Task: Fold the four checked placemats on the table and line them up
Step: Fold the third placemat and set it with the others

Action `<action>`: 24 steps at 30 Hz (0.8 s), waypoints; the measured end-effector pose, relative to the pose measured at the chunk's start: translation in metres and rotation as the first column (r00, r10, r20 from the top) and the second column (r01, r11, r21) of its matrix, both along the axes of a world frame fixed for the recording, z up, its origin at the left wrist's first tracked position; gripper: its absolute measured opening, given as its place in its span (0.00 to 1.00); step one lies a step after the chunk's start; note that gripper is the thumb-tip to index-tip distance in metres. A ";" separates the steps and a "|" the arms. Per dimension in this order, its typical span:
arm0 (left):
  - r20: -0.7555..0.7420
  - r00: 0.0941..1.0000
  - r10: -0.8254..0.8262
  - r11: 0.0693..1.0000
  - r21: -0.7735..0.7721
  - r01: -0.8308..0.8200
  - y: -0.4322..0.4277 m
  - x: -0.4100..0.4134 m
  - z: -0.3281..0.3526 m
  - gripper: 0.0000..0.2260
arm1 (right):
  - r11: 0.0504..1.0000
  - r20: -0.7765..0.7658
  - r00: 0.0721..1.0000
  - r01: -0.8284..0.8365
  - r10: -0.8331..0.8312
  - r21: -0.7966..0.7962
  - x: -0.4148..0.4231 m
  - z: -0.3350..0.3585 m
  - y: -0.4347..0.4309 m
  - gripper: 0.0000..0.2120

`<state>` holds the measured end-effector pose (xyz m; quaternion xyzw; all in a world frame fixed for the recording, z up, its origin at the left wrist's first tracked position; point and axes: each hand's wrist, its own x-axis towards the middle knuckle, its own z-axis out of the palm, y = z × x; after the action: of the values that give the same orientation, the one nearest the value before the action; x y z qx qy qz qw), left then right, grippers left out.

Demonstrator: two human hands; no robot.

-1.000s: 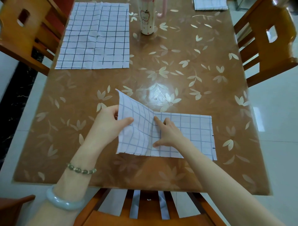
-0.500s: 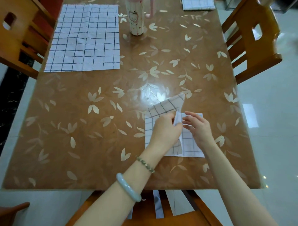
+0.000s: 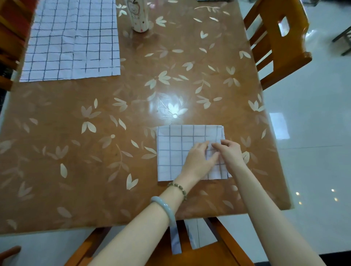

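Observation:
A white checked placemat (image 3: 172, 150), folded in half into a near square, lies flat near the table's front right. My left hand (image 3: 199, 161) rests on its right half, thumb and fingers pinching the cloth by the right edge. My right hand (image 3: 230, 152) meets it there, fingertips on the same layered edge. A second checked placemat (image 3: 72, 41) lies unfolded at the far left of the table. The dark edge of a third mat (image 3: 214, 0) barely shows at the far top edge.
The brown table (image 3: 95, 151) has a glossy leaf-patterned cover. A tall patterned cup (image 3: 138, 17) stands at the far middle. Wooden chairs stand at the right (image 3: 279, 43), the far left (image 3: 11, 38) and right under me (image 3: 190, 246). White tiled floor surrounds the table.
The near placemat's left half was lifted and carried over onto the right half; it now lies flat and doubled. Both hands have come together at its right edge.

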<state>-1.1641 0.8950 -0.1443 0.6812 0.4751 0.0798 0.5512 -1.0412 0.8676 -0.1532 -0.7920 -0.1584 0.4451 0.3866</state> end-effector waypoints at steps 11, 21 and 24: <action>-0.597 0.791 -0.132 0.757 0.455 0.469 0.071 -0.099 -0.041 0.36 | 0.990 0.338 0.939 -0.023 0.068 -0.137 0.009 0.000 0.001 0.09; -0.646 0.745 -0.167 0.713 0.443 0.544 0.069 -0.098 -0.059 0.38 | 0.989 0.405 0.906 -0.080 0.124 -0.124 0.013 0.001 -0.006 0.14; -0.646 0.745 -0.164 0.706 0.450 0.546 0.069 -0.098 -0.062 0.38 | 0.991 0.414 0.902 -0.086 0.120 -0.099 0.014 -0.003 -0.007 0.19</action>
<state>-1.2624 0.9642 -0.2067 0.8956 0.4139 -0.0874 0.1378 -1.0270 0.8609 -0.1558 -0.8741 -0.2618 0.2904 0.2881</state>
